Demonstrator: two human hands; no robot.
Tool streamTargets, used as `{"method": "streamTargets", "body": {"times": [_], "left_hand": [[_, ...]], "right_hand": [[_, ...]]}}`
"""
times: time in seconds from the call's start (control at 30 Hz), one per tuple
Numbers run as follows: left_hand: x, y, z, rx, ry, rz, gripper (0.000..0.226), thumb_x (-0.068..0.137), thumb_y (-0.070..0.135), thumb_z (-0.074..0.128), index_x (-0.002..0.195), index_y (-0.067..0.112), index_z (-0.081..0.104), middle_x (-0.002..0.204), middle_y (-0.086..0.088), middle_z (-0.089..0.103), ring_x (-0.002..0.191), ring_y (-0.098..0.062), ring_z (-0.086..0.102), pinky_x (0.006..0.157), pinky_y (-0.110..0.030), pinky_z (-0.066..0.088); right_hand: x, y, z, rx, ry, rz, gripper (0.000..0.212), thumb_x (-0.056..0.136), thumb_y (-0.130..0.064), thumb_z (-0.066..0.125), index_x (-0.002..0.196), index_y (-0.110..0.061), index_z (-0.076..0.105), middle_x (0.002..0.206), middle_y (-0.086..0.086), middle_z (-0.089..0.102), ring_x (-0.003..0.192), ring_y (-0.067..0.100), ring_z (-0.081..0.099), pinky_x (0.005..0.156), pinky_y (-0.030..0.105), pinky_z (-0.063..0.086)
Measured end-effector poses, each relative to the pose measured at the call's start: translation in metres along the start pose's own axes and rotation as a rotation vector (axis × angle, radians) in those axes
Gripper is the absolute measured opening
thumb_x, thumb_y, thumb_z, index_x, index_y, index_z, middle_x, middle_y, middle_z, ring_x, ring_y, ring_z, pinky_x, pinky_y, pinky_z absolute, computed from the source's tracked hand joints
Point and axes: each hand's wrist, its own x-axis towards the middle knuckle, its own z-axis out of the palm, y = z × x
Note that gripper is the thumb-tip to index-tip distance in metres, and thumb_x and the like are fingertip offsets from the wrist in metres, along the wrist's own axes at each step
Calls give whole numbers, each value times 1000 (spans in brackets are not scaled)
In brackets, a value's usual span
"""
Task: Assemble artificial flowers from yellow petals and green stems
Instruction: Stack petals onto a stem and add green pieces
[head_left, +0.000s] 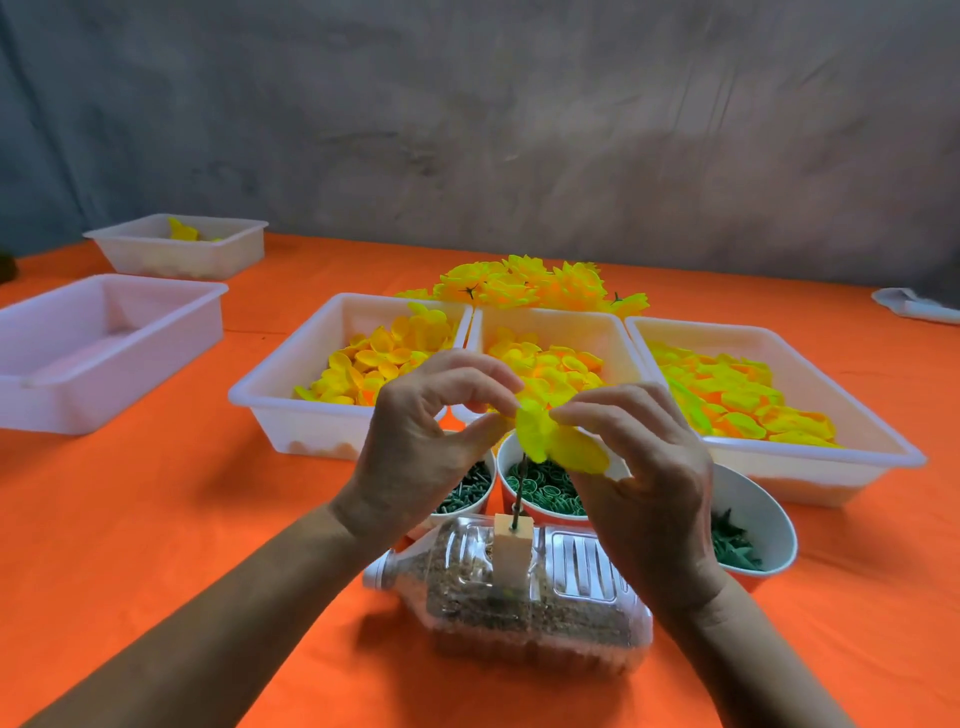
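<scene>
Both hands are pinching the same yellow petal piece (558, 439) right now: left hand (421, 441) is gripping its left edge with thumb and forefinger, right hand (644, 467) is holding the other side. It's sitting atop a thin green stem (519, 491) that's standing in a wooden block (511, 551) on a sand-filled bottle (535, 608) lying on the orange worktop (156, 519), in front of trays of petals (374, 364).
</scene>
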Motion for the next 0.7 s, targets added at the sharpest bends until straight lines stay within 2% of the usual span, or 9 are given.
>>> {"method": "streamTargets", "body": {"times": [0.13, 0.33, 0.43, 0.5, 0.7], "left_hand": [[-2, 0, 1, 21, 66, 55, 21, 72, -5, 73, 72, 14, 65, 92, -3, 67, 87, -11, 64, 77, -21, 50], [-3, 1, 5, -141, 116, -15, 16, 70, 3, 74, 71, 16, 64, 95, 1, 66, 91, -11, 65, 76, -22, 50], [-3, 3, 7, -181, 107, -57, 22, 68, 1, 73, 66, 19, 62, 92, 0, 66, 90, -11, 65, 76, -23, 51], [-3, 4, 8, -207, 102, -90, 22, 68, 1, 72, 69, 20, 62, 89, 0, 67, 88, -12, 66, 76, -22, 52], [1, 0, 8, -263, 93, -205, 30, 66, -11, 75, 67, 17, 64, 79, 5, 70, 81, -14, 67, 68, -27, 54]], "right_hand": [[-3, -3, 0, 15, 39, 47, 19, 81, -20, 68, 79, -2, 73, 82, 10, 67, 78, 26, 62, 69, 29, 46], [-4, -5, 0, 3, 57, 15, 5, 77, -7, 72, 81, -3, 74, 85, 10, 66, 79, 27, 61, 71, 29, 46], [-3, -5, 0, 39, -8, -4, 11, 82, -12, 69, 90, -7, 74, 90, 7, 67, 85, 25, 58, 75, 25, 44], [-1, -6, 1, 106, -68, 8, 13, 84, -15, 67, 91, -8, 75, 89, 5, 67, 85, 25, 58, 73, 30, 47], [5, -4, 0, 253, -156, 140, 16, 76, -19, 71, 90, -13, 75, 88, -3, 63, 86, 20, 59, 73, 34, 49]]}}
